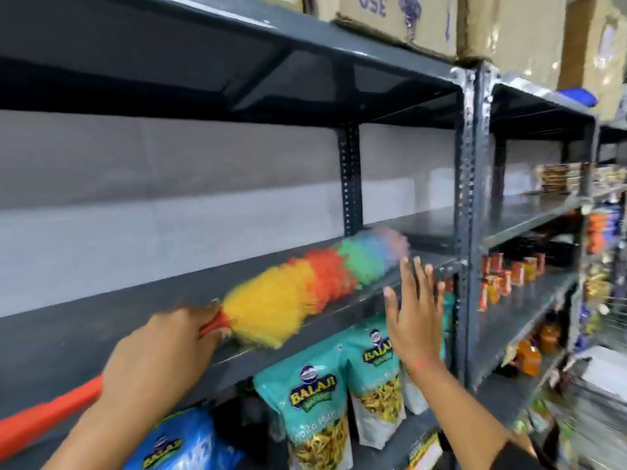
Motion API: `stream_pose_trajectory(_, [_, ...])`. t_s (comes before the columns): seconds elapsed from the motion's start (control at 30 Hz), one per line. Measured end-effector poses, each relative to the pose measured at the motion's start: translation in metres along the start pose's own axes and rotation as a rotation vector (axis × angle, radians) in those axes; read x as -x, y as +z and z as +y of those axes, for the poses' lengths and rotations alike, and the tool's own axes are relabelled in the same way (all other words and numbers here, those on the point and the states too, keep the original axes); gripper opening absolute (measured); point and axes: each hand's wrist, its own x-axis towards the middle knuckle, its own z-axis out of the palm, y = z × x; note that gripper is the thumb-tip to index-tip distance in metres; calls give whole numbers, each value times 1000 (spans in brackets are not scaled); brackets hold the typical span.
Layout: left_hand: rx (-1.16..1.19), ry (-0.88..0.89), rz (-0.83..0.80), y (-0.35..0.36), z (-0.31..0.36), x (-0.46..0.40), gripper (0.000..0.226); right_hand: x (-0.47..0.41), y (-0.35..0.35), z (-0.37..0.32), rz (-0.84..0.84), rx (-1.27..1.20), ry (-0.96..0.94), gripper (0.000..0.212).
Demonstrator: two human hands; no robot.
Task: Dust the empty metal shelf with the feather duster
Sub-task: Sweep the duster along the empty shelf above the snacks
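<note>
A rainbow feather duster [315, 276] with a red handle lies along the empty dark grey metal shelf [84, 334], its blurred blue tip near the upright post. My left hand [163, 351] grips the red handle just behind the yellow feathers. My right hand [415, 310] is raised flat with fingers spread in front of the shelf's front edge, beside the green and blue feathers, holding nothing.
Teal snack bags [315, 412] and a blue bag [179, 442] stand on the shelf below. Cardboard boxes [400, 18] sit on the top shelf. A perforated upright post [470, 198] divides this bay from the right one, which holds small packets [509, 269].
</note>
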Motion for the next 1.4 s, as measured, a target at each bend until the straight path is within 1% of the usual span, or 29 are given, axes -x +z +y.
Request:
stream_pose_trajectory(0.1, [-37,8,-36,6,14,-15,34,-28,19,-38,-4,-112,-61,59])
stream_pose_trajectory(0.2, [-16,65,-90,17,20,-33,32,-45,40,-63,-5,-259,-49,60])
stream_pose_trajectory(0.27, [12,98,-171,23,14,-45,30,-49,51,-69,-15,-298,-35,61])
stream_pose_trajectory(0.33, [24,68,-240,21,5,-58,31,-51,57,-69,-10,-273,-22,61])
stream_pose_trajectory(0.37, [14,32,-227,18,0,-64,31,-51,58,-69,-6,-249,-18,61])
stream_pose_trajectory(0.4, [-18,-9,-184,14,-4,-69,32,-51,58,-68,-1,-226,-15,61])
stream_pose_trajectory(0.47, [-63,-30,-48,8,-8,-74,32,-51,57,-68,20,-207,-12,61])
stream_pose_trajectory(0.5, [-31,-9,-8,6,-8,-73,31,-51,57,-68,38,-212,-8,62])
stream_pose_trajectory(0.53, [31,21,-14,6,-9,-71,29,-50,57,-69,61,-214,-4,62])
stream_pose_trajectory(0.6, [163,97,-131,3,-13,-66,26,-49,57,-71,94,-208,7,65])
stream_pose_trajectory(0.67, [134,130,-284,2,-19,-69,28,-48,55,-71,102,-189,1,69])
stream_pose_trajectory(0.7, [91,97,-300,0,-22,-74,31,-47,54,-72,101,-174,-8,70])
stream_pose_trajectory(0.73, [48,50,-283,-1,-22,-82,34,-47,54,-72,96,-159,-13,70])
stream_pose_trajectory(0.8, [-11,7,-177,-4,-20,-96,36,-46,54,-72,86,-130,-7,70])
stream_pose_trajectory(0.87, [48,32,-123,-3,-13,-106,34,-46,54,-72,88,-109,1,72])
stream_pose_trajectory(0.93, [174,78,-199,2,-9,-109,30,-46,55,-72,85,-104,-2,75])
stream_pose_trajectory(1.0, [198,94,-313,9,-6,-112,29,-46,55,-71,83,-115,-6,80])
stream_pose_trajectory(1.07, [160,32,-317,15,-1,-119,34,-46,55,-71,92,-130,-14,85])
stream_pose_trajectory(1.13, [127,-39,-238,17,10,-125,37,-46,55,-71,94,-139,-19,88])
stream_pose_trajectory(1.2, [155,-88,-160,17,17,-127,38,-46,56,-70,91,-151,-17,87])
stream_pose_trajectory(1.23, [209,-105,-157,16,18,-128,38,-46,57,-70,92,-155,-17,86])
stream_pose_trajectory(1.3, [305,-116,-221,15,14,-126,38,-45,57,-69,92,-163,-25,86])
stream_pose_trajectory(1.37, [267,-127,-270,16,6,-121,39,-45,56,-69,95,-184,-27,86])
stream_pose_trajectory(1.4, [218,-153,-259,15,4,-118,39,-46,56,-69,99,-198,-22,85])
